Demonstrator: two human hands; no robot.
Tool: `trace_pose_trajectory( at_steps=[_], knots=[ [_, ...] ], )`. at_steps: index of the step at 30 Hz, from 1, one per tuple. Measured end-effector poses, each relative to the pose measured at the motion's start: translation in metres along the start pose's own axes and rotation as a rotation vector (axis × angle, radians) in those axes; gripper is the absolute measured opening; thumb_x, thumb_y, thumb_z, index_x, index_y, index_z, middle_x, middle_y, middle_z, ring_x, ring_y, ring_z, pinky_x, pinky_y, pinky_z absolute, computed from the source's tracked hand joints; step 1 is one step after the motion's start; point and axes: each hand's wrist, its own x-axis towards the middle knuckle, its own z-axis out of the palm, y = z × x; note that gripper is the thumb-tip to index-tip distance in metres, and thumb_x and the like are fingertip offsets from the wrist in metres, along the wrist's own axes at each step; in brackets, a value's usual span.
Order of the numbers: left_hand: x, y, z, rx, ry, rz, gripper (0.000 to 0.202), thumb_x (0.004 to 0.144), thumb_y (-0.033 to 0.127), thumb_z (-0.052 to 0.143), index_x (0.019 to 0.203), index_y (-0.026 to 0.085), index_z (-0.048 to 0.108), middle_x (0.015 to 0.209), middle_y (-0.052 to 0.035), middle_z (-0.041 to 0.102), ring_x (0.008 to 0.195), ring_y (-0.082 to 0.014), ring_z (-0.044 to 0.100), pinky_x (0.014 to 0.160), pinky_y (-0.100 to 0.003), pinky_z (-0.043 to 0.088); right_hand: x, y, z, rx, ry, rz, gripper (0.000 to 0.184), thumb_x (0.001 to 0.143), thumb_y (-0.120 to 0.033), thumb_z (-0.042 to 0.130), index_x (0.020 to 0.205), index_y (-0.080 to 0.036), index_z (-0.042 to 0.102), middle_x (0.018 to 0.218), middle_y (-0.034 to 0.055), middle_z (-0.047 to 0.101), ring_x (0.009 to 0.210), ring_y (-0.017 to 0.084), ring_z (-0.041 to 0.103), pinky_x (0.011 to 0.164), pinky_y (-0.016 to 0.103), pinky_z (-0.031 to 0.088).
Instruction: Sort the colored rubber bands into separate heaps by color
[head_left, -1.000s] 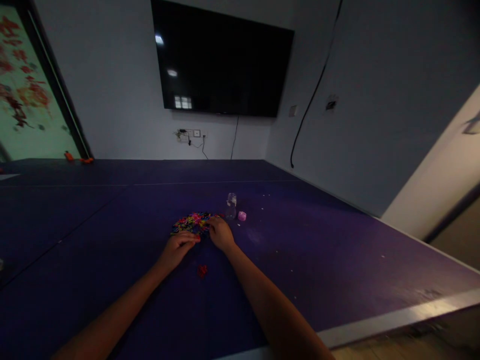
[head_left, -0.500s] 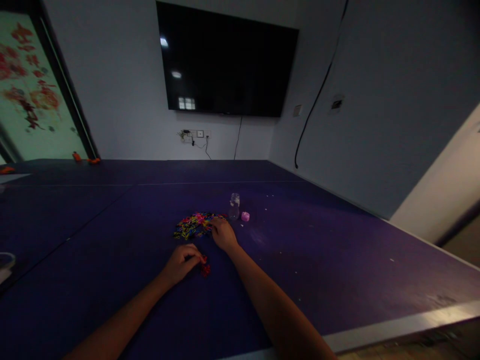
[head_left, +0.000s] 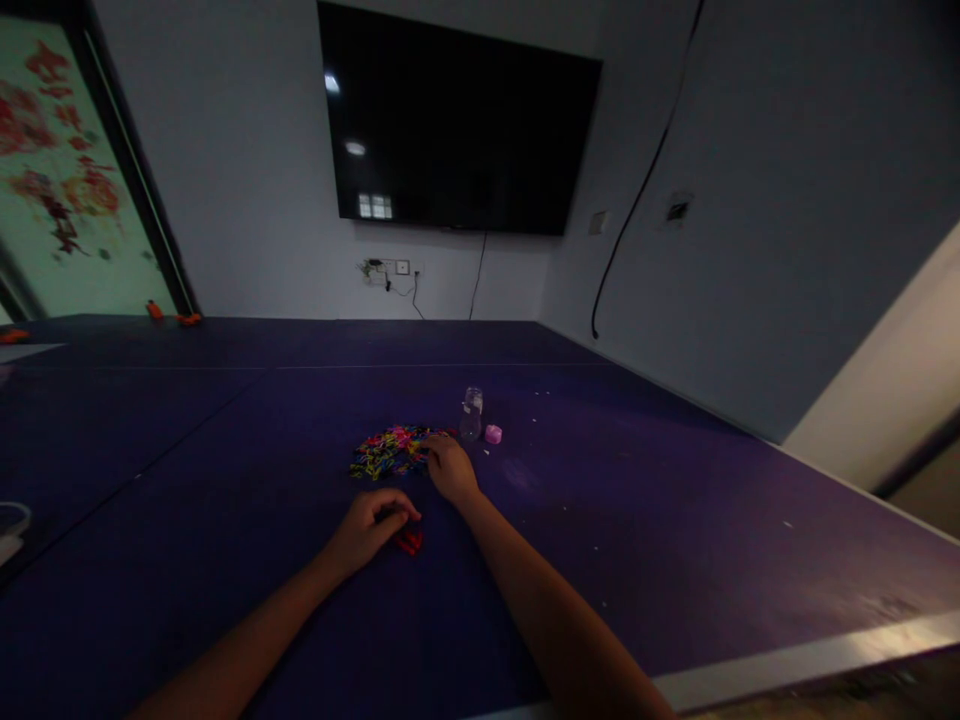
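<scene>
A loose pile of small, bright, many-coloured loop-like pieces (head_left: 386, 452), perhaps rubber bands, lies on the purple table (head_left: 225, 480). My right hand (head_left: 451, 468) reaches into the right edge of the pile, its fingers bent down and closed; what the fingertips pinch is hidden. Nearer to me, my left hand (head_left: 373, 522) rests low over the table with thumb and forefinger curled together. At those fingertips is a small cluster of red pieces (head_left: 409, 540), part of it hanging below the fingers onto the table.
Just beyond my right hand stands a clear bottle (head_left: 471, 415), beside a pink cap (head_left: 493, 434). White scraps (head_left: 486, 452) dot the right side. A white looped object (head_left: 13, 530) sits at the left edge. Orange items (head_left: 187, 319) lie far left, and a television (head_left: 457, 130) hangs ahead.
My left fingers have shifted slightly right and the red cluster beneath them sits more bunched. My right hand stays at the pile's edge, nearly unmoved. The view has tilted a little.
</scene>
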Motion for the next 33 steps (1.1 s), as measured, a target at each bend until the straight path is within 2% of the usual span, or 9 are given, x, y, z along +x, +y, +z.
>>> trace_pose_trajectory(
  at_steps=[4, 8, 12, 18, 23, 28, 33],
  knots=[
    [0.001, -0.002, -0.002, 0.034, 0.085, -0.03, 0.026, 0.08, 0.037, 0.052, 0.084, 0.016, 0.066, 0.076, -0.0057, 0.071, 0.049, -0.0117, 0.055, 0.049, -0.024, 0.043, -0.001, 0.003, -0.001, 0.006, 0.084, 0.127, 0.04, 0.079, -0.006, 0.043, 0.107, -0.019, 0.068, 0.11, 0.0068, 0.067, 0.106, 0.018, 0.058, 0.095, 0.03, 0.042],
    [-0.001, -0.004, 0.001, 0.035, 0.02, -0.072, 0.032, 0.082, 0.041, 0.05, 0.093, 0.015, 0.065, 0.081, -0.0062, 0.071, 0.039, -0.0075, 0.047, 0.042, -0.021, 0.038, -0.002, 0.009, -0.003, 0.007, 0.164, 0.26, 0.038, 0.084, -0.012, 0.038, 0.105, -0.02, 0.069, 0.106, 0.0055, 0.069, 0.1, 0.018, 0.061, 0.09, 0.028, 0.044],
    [-0.003, -0.002, 0.004, 0.028, -0.033, -0.055, 0.034, 0.083, 0.041, 0.049, 0.097, 0.015, 0.066, 0.086, -0.0085, 0.072, 0.042, -0.0085, 0.052, 0.047, -0.024, 0.044, -0.002, 0.018, -0.006, 0.009, 0.222, 0.357, 0.041, 0.085, -0.013, 0.034, 0.105, -0.02, 0.069, 0.099, 0.005, 0.07, 0.093, 0.018, 0.064, 0.082, 0.027, 0.047],
    [-0.001, 0.0, 0.003, 0.034, -0.011, -0.02, 0.032, 0.083, 0.04, 0.05, 0.094, 0.015, 0.067, 0.086, -0.008, 0.072, 0.05, -0.0126, 0.061, 0.058, -0.028, 0.05, -0.002, 0.025, -0.01, -0.009, 0.247, 0.4, 0.045, 0.085, -0.013, 0.03, 0.107, -0.019, 0.068, 0.096, 0.0055, 0.071, 0.086, 0.017, 0.065, 0.076, 0.026, 0.049],
    [0.002, -0.008, -0.005, 0.197, 0.149, 0.032, 0.03, 0.084, 0.038, 0.048, 0.091, 0.017, 0.068, 0.08, -0.0056, 0.073, 0.056, -0.0161, 0.063, 0.057, -0.028, 0.049, 0.0, 0.025, -0.01, -0.073, 0.206, 0.386, 0.048, 0.083, -0.009, 0.029, 0.109, -0.017, 0.067, 0.102, 0.007, 0.07, 0.093, 0.017, 0.064, 0.082, 0.026, 0.048],
    [0.01, -0.017, -0.02, 0.474, 0.299, 0.077, 0.026, 0.083, 0.032, 0.047, 0.085, 0.019, 0.07, 0.082, -0.0057, 0.074, 0.075, -0.0215, 0.067, 0.07, -0.032, 0.05, 0.002, 0.019, -0.01, -0.174, 0.082, 0.341, 0.043, 0.082, -0.007, 0.037, 0.11, -0.02, 0.067, 0.112, 0.0065, 0.066, 0.104, 0.019, 0.059, 0.092, 0.029, 0.042],
    [0.015, -0.021, -0.03, 0.503, 0.354, 0.077, 0.025, 0.084, 0.03, 0.045, 0.08, 0.021, 0.069, 0.09, -0.0058, 0.074, 0.086, -0.0218, 0.067, 0.078, -0.033, 0.049, 0.001, 0.01, -0.011, -0.293, -0.038, 0.327, 0.043, 0.084, -0.013, 0.043, 0.121, -0.024, 0.06, 0.13, 0.0066, 0.055, 0.118, 0.027, 0.047, 0.095, 0.041, 0.039]
  ],
)
